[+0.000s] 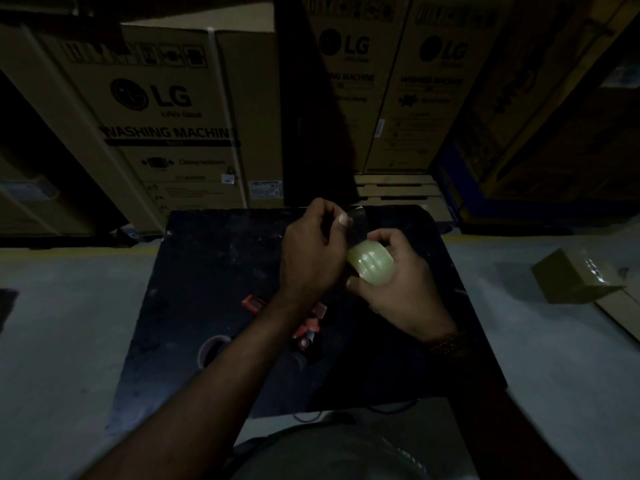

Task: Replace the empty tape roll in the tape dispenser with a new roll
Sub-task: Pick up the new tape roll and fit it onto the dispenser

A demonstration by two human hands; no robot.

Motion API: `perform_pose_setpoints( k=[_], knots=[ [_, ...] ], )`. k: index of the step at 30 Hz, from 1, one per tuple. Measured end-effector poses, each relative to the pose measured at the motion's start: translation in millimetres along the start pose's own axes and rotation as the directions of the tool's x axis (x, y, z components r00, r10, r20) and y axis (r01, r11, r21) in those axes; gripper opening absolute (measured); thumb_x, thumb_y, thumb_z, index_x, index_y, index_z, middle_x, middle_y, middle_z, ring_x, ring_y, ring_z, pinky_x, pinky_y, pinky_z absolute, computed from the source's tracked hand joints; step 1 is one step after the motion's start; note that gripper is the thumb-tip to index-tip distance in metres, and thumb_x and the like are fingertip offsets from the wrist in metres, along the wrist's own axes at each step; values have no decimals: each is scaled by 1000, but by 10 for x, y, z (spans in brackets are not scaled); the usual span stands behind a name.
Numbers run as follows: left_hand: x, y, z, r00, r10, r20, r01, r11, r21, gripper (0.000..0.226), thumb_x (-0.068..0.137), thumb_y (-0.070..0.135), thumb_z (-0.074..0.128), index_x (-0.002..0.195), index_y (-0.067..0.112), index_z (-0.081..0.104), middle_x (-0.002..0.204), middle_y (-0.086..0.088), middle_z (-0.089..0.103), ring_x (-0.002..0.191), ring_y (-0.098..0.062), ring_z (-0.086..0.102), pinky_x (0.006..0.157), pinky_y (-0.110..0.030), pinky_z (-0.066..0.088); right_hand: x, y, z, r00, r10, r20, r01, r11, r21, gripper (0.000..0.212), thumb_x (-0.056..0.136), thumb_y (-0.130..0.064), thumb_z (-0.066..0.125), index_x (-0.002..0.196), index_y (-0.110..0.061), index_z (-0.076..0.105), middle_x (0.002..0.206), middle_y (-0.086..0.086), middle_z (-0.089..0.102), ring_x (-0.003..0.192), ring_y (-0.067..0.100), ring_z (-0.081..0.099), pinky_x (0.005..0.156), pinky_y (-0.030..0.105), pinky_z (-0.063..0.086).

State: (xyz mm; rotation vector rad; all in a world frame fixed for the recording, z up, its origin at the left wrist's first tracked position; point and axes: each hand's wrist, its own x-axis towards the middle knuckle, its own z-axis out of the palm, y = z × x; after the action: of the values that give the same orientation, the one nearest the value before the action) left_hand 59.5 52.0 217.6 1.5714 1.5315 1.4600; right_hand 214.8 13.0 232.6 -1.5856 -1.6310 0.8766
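Dim warehouse: stacked washing-machine cartons (166, 126) on pallets (398, 188).

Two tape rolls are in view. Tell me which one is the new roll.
The pale yellow-green roll held in the right hand, with the left hand pinching its end. The other lies on the black table: a bare core.

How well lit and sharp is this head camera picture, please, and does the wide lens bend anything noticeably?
Head view: very dim, with the black table nearly swallowing the red tape dispenser; the pale new roll between the left hand and right hand is brightest; small print on the cartons is soft; wide-angle distortion tilts the cartons outward.
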Motion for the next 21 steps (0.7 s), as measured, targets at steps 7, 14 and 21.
perform_pose_setpoints(
  k=[7, 14, 21],
  knots=[
    [89, -96, -2, 977, -158, 142, 187, 957, -220, 11, 104, 21, 63, 97, 14, 69, 98, 1, 80, 81, -18, 75, 75, -42, 62, 31, 26, 25, 998, -27, -59, 26, 999, -29, 54, 78, -26, 85, 121, -36, 55, 101, -7, 67, 80, 11, 70, 61, 33, 63],
    [118, -290, -101, 821, -417, 391, 560, 721, -408, 39, 112, 42, 41, 126, 16, 67, 115, -4, 81, 99, -18, 76, 75, -27, 55, 74, 26, -46, 999, 32, -34, -28, 993, 114, 55, 78, -26, 89, 124, -33, 59, 107, -7, 66, 93, 6, 67, 67, 19, 55],
    [-119, -571, -91, 662, -390, 640, 710, 600, -368, 41, 90, 16, 57, 128, 18, 70, 130, -17, 74, 122, -38, 69, 108, -55, 52, 76, 31, -31, 996, 81, 37, -88, 954, 286, 58, 78, -16, 90, 127, -27, 61, 111, 0, 72, 95, 11, 72, 66, 20, 60]
  ],
)
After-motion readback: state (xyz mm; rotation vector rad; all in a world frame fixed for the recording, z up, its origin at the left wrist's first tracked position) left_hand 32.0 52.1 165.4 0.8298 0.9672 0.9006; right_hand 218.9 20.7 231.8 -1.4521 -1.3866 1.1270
